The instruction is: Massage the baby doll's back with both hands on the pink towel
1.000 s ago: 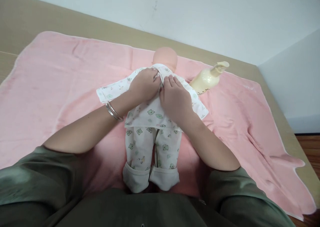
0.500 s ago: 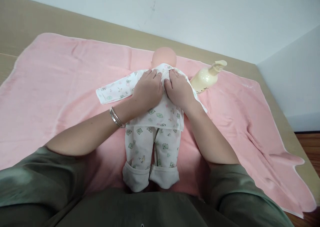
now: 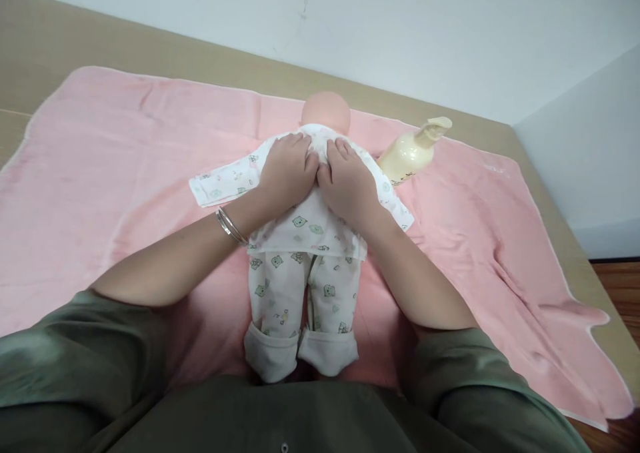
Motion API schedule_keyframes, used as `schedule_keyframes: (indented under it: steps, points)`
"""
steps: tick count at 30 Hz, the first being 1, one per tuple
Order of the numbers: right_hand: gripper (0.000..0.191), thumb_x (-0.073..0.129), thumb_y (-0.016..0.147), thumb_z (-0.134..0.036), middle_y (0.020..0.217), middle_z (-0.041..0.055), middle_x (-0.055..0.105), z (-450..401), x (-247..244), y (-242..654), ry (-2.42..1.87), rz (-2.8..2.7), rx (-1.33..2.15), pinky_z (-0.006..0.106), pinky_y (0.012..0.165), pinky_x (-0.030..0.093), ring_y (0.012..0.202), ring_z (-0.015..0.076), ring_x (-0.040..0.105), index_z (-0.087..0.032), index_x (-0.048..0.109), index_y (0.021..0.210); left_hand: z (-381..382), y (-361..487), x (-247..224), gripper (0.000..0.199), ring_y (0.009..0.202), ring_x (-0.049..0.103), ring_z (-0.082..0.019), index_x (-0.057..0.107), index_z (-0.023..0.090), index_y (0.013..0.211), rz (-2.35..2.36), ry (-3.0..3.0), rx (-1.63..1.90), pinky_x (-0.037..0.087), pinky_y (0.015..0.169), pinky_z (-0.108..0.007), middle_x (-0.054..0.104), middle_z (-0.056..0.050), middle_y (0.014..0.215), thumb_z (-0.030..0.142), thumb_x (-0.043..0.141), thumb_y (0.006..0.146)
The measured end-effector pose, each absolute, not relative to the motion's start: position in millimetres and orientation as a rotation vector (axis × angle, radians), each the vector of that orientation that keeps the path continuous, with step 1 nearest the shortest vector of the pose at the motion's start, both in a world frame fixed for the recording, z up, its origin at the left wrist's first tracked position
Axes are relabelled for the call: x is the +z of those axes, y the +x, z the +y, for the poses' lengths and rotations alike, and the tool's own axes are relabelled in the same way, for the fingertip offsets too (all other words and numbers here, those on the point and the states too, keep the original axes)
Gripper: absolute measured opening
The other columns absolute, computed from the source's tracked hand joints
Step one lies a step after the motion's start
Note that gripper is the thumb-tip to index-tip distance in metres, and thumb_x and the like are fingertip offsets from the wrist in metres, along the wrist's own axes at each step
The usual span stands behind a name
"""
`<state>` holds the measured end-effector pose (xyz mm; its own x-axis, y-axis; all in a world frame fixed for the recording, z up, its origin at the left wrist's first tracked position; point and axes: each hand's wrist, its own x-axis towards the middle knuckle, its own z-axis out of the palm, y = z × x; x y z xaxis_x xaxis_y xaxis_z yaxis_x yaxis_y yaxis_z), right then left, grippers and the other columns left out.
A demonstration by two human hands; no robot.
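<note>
A baby doll [image 3: 326,112] lies with its head away from me, no face showing. It wears a white printed top [image 3: 310,230] and matching trousers [image 3: 285,293] with folded white cuffs. My left hand [image 3: 287,168] lies on the left side of the upper back of the top, fingers bent slightly over the cloth. Beside it my right hand [image 3: 349,181] rests on the right side, palm down and fingers extended. The thumbs nearly meet in the middle. Neither hand grasps anything visible.
A pink blanket [image 3: 150,140] lies under the doll on a tan surface [image 3: 150,46]. Right of the doll's shoulder a cream pump bottle [image 3: 407,158] lies tilted on the blanket. A white wall [image 3: 400,33] rises behind.
Both hands have shifted slightly left over the top, and the right hand lies flatter. More of the doll's right-side sleeve shows below the bottle.
</note>
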<state>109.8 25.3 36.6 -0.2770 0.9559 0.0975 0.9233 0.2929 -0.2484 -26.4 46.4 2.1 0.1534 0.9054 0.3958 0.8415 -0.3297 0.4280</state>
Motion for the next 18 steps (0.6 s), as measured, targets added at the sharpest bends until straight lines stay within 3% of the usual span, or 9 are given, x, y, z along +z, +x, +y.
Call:
schedule_keyframes:
  steps: [5,11,18]
  points:
    - [0.069,0.038,0.103,-0.022,0.176,0.02,0.026,43.5,30.9,116.7,-1.749,-2.322,0.273,0.045,0.141,0.017,0.168,0.0306,0.02,0.004,0.026,0.166,35.2,-21.5,2.1,0.035,0.122,0.064,-0.032,0.065,0.013,0.106,1.735,2.373,0.912,0.048,0.116,-0.05,0.071,-0.018,0.118,0.017,0.03,0.1]
    - [0.064,0.035,0.105,-0.022,0.171,0.0229,0.037,30.1,33.3,111.6,-1.744,-2.326,0.192,0.05,0.139,0.024,0.164,0.0342,0.031,0.005,0.034,0.163,52.8,-28.7,0.4,0.033,0.121,0.064,-0.033,0.067,0.014,0.108,1.762,2.295,0.848,0.05,0.115,-0.052,0.071,-0.019,0.12,0.022,0.037,0.096]
    - [0.06,0.039,0.103,-0.015,0.166,0.0232,0.045,1.9,41.3,100.6,-1.684,-2.386,0.108,0.048,0.14,0.025,0.162,0.0341,0.036,0.004,0.043,0.159,60.4,-30.0,-15.8,0.049,0.139,0.057,-0.034,0.062,0.011,0.134,1.739,2.206,0.953,0.041,0.125,-0.053,0.065,-0.02,0.143,0.03,0.03,0.102]
